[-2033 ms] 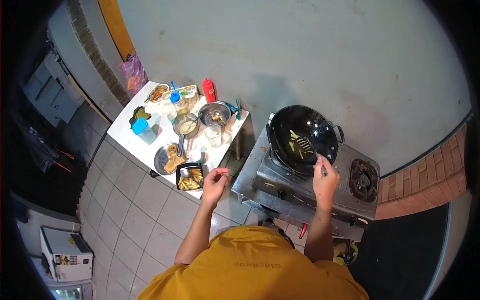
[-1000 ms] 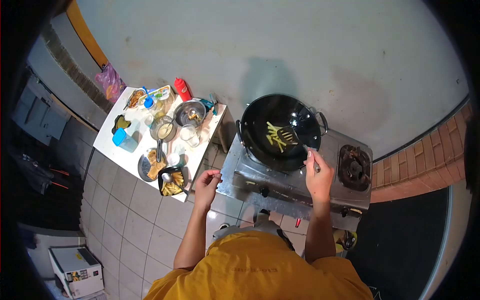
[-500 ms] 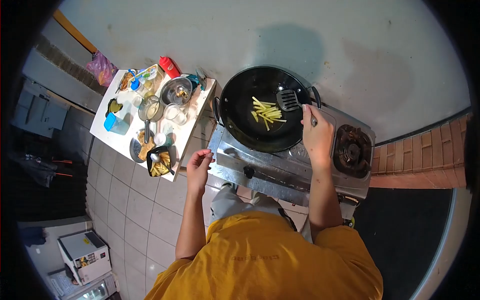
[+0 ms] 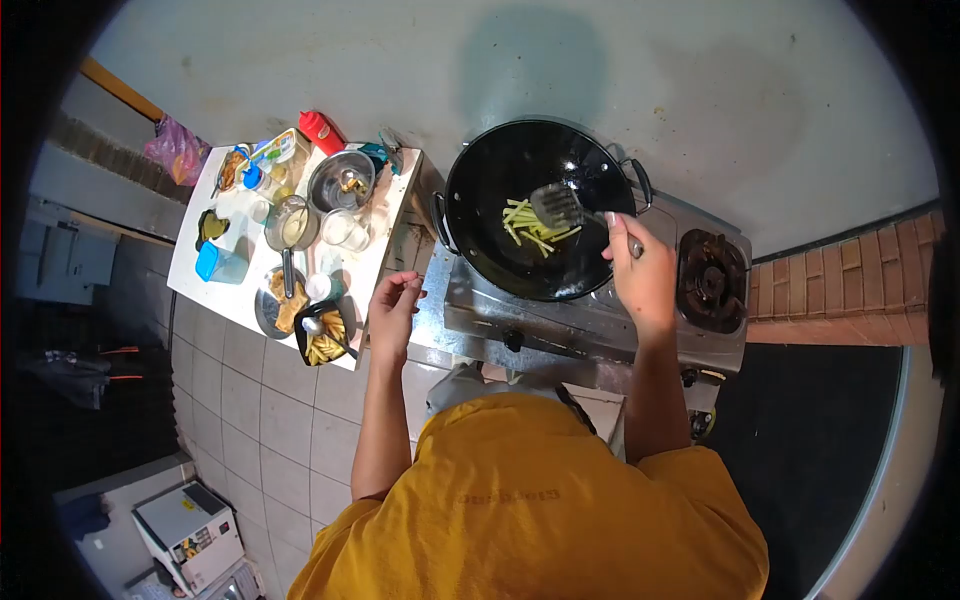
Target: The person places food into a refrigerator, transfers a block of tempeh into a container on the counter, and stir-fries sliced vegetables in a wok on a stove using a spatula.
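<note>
A black wok (image 4: 485, 255) with two loop handles sits on the left side of the gas stove. Pale yellow-green cut strips, like potato fries (image 4: 535, 228), lie in a small heap inside it. My right hand (image 4: 643, 270) is closed round the handle of a slotted spatula (image 4: 556, 205). The spatula's blade, blurred by motion, is over the upper right of the heap and covers part of it. My left hand (image 4: 394, 308) hangs in front of the stove between wok and side table, fingers curled in with the thumb against them. Nothing shows in it.
The steel gas stove (image 4: 600, 345) has a second burner (image 4: 711, 280) at right. On the white side table (image 4: 190, 265) stand a steel bowl (image 4: 342, 182), a saucepan (image 4: 291, 222), a red squeeze bottle (image 4: 321, 131) and a black dish of fries (image 4: 325, 346). A wall (image 4: 680, 90) rises behind the stove.
The spatula blade has moved left and down onto the strips, and my right hand has turned with it. The left hand stays curled. The view has shifted slightly.
</note>
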`<action>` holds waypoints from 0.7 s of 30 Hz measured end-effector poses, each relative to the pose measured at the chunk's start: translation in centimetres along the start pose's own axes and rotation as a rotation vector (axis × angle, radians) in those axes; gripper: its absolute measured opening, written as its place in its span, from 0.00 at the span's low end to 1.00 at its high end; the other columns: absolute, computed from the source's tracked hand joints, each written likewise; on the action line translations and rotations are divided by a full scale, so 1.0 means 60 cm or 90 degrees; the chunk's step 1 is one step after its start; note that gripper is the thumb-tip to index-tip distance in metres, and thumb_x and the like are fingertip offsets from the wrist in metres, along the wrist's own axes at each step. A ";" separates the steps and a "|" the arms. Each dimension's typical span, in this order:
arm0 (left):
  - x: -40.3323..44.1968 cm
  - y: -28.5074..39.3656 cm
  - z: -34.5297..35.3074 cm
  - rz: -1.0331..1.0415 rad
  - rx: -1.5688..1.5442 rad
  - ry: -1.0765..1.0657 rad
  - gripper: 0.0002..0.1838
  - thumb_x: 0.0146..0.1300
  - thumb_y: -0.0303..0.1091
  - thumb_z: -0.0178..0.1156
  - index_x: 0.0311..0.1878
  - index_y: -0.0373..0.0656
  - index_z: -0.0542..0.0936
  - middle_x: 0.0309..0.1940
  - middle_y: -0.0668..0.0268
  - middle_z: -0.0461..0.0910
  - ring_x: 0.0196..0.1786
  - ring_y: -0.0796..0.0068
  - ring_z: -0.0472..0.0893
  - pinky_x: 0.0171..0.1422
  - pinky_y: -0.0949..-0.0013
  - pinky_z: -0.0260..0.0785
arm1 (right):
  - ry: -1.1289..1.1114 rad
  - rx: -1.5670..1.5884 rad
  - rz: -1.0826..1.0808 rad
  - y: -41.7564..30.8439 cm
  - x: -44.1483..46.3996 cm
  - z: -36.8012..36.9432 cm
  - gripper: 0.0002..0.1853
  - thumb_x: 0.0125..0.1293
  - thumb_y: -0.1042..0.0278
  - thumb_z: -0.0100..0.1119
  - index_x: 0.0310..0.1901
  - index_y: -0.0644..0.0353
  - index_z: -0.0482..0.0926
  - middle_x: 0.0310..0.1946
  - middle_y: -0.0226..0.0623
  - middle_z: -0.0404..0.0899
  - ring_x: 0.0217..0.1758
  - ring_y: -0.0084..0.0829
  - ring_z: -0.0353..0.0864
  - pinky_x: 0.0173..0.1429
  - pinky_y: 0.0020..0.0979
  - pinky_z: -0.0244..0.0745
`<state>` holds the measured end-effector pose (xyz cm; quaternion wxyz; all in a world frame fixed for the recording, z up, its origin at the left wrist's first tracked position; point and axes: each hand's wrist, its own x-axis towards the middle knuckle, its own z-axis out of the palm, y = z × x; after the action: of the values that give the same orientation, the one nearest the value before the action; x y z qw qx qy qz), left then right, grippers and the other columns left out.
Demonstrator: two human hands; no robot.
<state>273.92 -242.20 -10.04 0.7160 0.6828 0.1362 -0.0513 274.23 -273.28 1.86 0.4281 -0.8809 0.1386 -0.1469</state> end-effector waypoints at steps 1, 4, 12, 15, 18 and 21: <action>0.007 0.003 -0.005 0.002 -0.001 0.005 0.10 0.66 0.33 0.61 0.48 0.42 0.79 0.38 0.72 0.81 0.40 0.82 0.79 0.41 0.78 0.65 | -0.014 -0.022 0.010 0.006 -0.002 0.002 0.15 0.70 0.56 0.56 0.43 0.60 0.83 0.20 0.41 0.81 0.26 0.31 0.85 0.34 0.30 0.74; 0.026 0.021 -0.005 0.006 -0.007 0.007 0.09 0.67 0.32 0.60 0.47 0.42 0.79 0.37 0.72 0.81 0.39 0.83 0.78 0.41 0.78 0.65 | 0.021 -0.047 0.001 0.033 0.010 0.029 0.16 0.70 0.55 0.56 0.44 0.59 0.84 0.24 0.45 0.82 0.30 0.38 0.86 0.36 0.33 0.76; 0.061 0.031 0.011 0.016 -0.013 -0.038 0.08 0.67 0.31 0.59 0.47 0.42 0.79 0.36 0.72 0.80 0.38 0.83 0.77 0.41 0.77 0.64 | 0.187 -0.024 -0.054 0.042 0.020 0.043 0.13 0.68 0.59 0.60 0.44 0.59 0.84 0.33 0.49 0.83 0.36 0.47 0.85 0.40 0.36 0.77; 0.066 0.035 0.019 0.010 -0.024 -0.044 0.07 0.67 0.31 0.59 0.46 0.42 0.79 0.35 0.72 0.80 0.38 0.83 0.77 0.41 0.77 0.64 | 0.166 -0.058 -0.051 0.058 0.023 0.050 0.13 0.69 0.59 0.59 0.44 0.60 0.84 0.33 0.51 0.83 0.37 0.46 0.86 0.40 0.35 0.77; 0.071 0.039 0.020 0.013 -0.006 -0.039 0.07 0.67 0.32 0.59 0.46 0.42 0.79 0.34 0.72 0.80 0.38 0.82 0.77 0.41 0.77 0.65 | 0.068 0.005 0.015 0.023 0.017 0.047 0.13 0.69 0.59 0.59 0.45 0.59 0.83 0.28 0.46 0.83 0.30 0.35 0.86 0.36 0.31 0.76; 0.077 0.036 0.013 0.023 0.006 -0.036 0.09 0.67 0.34 0.60 0.47 0.44 0.79 0.37 0.73 0.80 0.40 0.84 0.77 0.43 0.77 0.64 | 0.076 0.034 0.000 0.010 0.012 0.046 0.13 0.70 0.60 0.58 0.45 0.61 0.83 0.24 0.43 0.82 0.27 0.29 0.85 0.34 0.28 0.75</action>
<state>279.01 -242.32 -9.18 0.7172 0.6867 0.1034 -0.0580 275.87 -271.96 -0.15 0.4423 -0.8588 0.1603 -0.2029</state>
